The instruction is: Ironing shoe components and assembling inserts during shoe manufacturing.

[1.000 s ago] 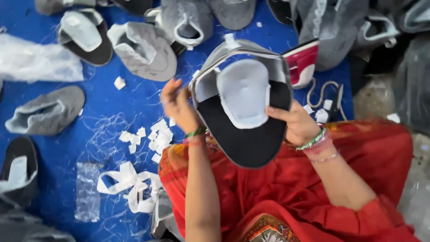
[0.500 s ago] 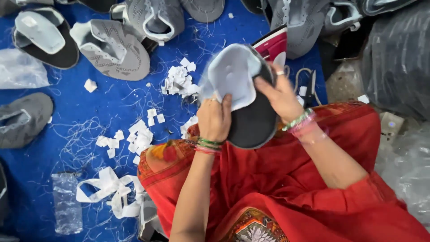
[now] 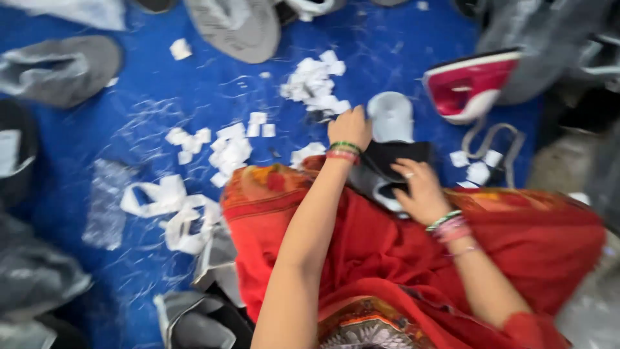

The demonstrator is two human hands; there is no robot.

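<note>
Cap (image 3: 394, 165) lowered from chest height onto lap; white insert (image 3: 391, 116) now out (blurred). Left hand (image 3: 350, 127) grips insert, right hand (image 3: 420, 187) flat, pressing cap. Grey caps (image 3: 61, 68) remain unprocessed.

Both hands rest on a black cap (image 3: 387, 161) lying on the red-clad lap. The left hand (image 3: 349, 127) touches its white insert (image 3: 391, 116); the right hand (image 3: 423, 189) presses the crown.

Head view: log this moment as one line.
left hand: on white insert | right hand: pressing black cap on lap | around: paper scraps, blue sheet
</note>
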